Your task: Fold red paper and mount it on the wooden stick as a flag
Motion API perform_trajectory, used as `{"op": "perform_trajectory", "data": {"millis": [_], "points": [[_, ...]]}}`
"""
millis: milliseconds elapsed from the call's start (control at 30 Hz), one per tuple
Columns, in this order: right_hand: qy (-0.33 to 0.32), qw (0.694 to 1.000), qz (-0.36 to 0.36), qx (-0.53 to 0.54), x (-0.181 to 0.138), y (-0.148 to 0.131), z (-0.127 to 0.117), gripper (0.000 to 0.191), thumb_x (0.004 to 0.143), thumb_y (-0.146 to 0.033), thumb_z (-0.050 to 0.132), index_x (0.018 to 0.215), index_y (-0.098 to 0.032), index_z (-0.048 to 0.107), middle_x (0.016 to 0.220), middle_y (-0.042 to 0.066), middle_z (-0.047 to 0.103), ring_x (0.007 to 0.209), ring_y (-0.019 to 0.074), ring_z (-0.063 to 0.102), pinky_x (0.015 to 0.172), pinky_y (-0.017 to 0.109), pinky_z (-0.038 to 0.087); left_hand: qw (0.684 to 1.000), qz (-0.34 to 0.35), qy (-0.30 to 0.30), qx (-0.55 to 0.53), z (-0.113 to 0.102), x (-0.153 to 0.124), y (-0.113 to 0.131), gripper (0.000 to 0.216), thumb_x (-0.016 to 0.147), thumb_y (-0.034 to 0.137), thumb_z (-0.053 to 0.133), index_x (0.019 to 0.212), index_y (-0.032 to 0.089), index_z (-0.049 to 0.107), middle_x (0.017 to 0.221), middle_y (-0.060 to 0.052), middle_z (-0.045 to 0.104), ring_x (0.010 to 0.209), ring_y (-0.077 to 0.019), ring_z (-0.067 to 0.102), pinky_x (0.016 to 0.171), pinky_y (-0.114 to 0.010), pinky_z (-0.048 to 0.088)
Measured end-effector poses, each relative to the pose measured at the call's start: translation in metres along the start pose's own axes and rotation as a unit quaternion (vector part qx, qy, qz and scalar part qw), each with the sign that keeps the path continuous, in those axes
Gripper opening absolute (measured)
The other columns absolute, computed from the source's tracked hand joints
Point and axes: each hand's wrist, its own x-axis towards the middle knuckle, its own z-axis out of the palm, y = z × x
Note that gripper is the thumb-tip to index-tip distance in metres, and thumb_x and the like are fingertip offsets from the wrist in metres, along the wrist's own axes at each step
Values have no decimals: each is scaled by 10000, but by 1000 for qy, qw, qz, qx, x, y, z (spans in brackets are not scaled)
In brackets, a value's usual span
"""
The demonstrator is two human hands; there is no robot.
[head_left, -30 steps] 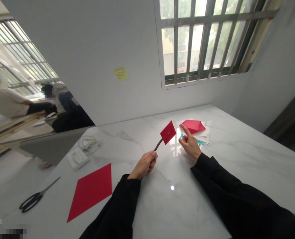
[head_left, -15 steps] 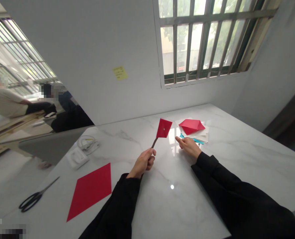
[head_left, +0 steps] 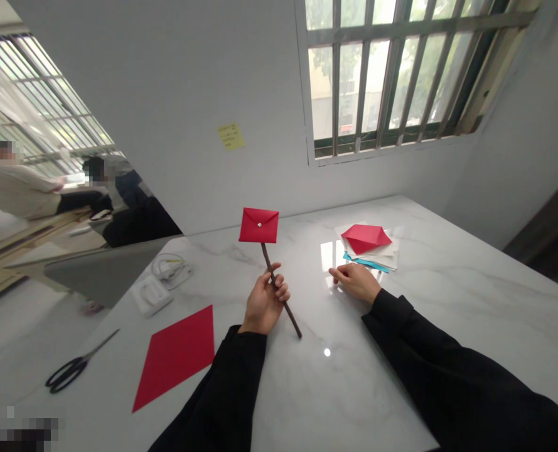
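Note:
My left hand point(head_left: 265, 302) is closed around a thin brown stick point(head_left: 292, 319), which slants across the palm with its lower end pointing down to the right. At the top of the stick sits a folded red paper point(head_left: 251, 233), shaped like a small envelope, with a small white dot at the tip of its flap. My right hand point(head_left: 356, 281) rests low over the table, fingers curled, with nothing visible in it. Just beyond it lies a stack of papers point(head_left: 380, 258), topped by another folded red paper point(head_left: 366, 237); a blue strip point(head_left: 366, 262) sticks out underneath.
On the white marbled table point(head_left: 401, 351), a flat red sheet point(head_left: 179, 355) lies left of my left sleeve. Black-handled scissors point(head_left: 69, 371) are farther left. Behind them sit a white box point(head_left: 150, 296) and a coiled cable point(head_left: 170, 269). People sit beyond the partition.
My left hand has turned the stick, so the red paper has swung left and now faces me, and the stick's lower end shows. My right index finger has curled in.

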Motion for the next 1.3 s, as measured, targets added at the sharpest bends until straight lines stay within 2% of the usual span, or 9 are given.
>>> {"op": "perform_trajectory", "data": {"millis": [133,200,267,367,533,733,1067,1167,1300], "points": [[-3,1000,1,-9,0,1,1,521,993,-525,453,724,-207,767,590,22,633,602,156,563,611,277,304,999,51,-14,15,4,-2,9,265,884,261,629,1148,243,617,629,79,406,433,-57,315,430,-169,272],[-4,1000,3,-16,0,1,1,516,991,-527,459,728,-211,770,593,22,636,599,155,558,608,276,301,996,86,-10,36,5,-5,16,117,871,299,638,944,210,622,576,90,344,400,-51,227,393,-178,194],[-3,1000,6,-22,-1,0,1,505,987,-526,468,727,-215,771,607,24,647,604,155,558,608,275,299,991,118,0,65,6,-8,22,244,851,320,646,699,197,501,527,98,265,390,-51,160,374,-199,140],[0,1000,10,-28,-1,-1,2,491,984,-518,485,721,-217,770,628,30,665,616,156,565,607,274,298,980,161,37,115,7,-11,27,438,818,287,665,577,220,306,492,109,179,393,-52,106,370,-221,110],[0,999,12,-37,-1,-1,3,456,980,-500,510,728,-226,774,674,32,695,634,154,579,610,276,298,972,194,67,113,5,-10,30,418,820,306,633,576,221,305,490,106,177,402,-61,98,374,-227,114],[2,999,16,-49,-1,-2,5,417,967,-489,546,743,-218,771,719,38,712,660,154,595,619,274,301,956,264,54,113,5,-5,28,247,806,380,590,672,175,557,582,38,394,496,-83,327,455,-202,302],[4,998,16,-67,-2,-3,5,338,954,-451,575,794,-222,766,736,33,708,681,158,577,608,273,283,958,249,40,137,5,-2,13,268,842,404,702,758,172,595,618,46,379,527,-86,326,482,-202,309],[3,998,17,-67,-3,-3,5,316,948,-440,583,807,-222,764,743,32,711,682,156,579,610,271,283,949,265,32,165,4,0,11,310,853,431,699,728,169,592,626,34,403,541,-89,341,498,-206,323],[10,998,16,-66,-3,-3,5,306,941,-428,584,794,-220,755,751,29,714,689,155,582,608,269,283,944,238,35,227,-4,4,3,469,894,523,666,618,188,489,555,54,317,492,-89,272,463,-216,251]]}}
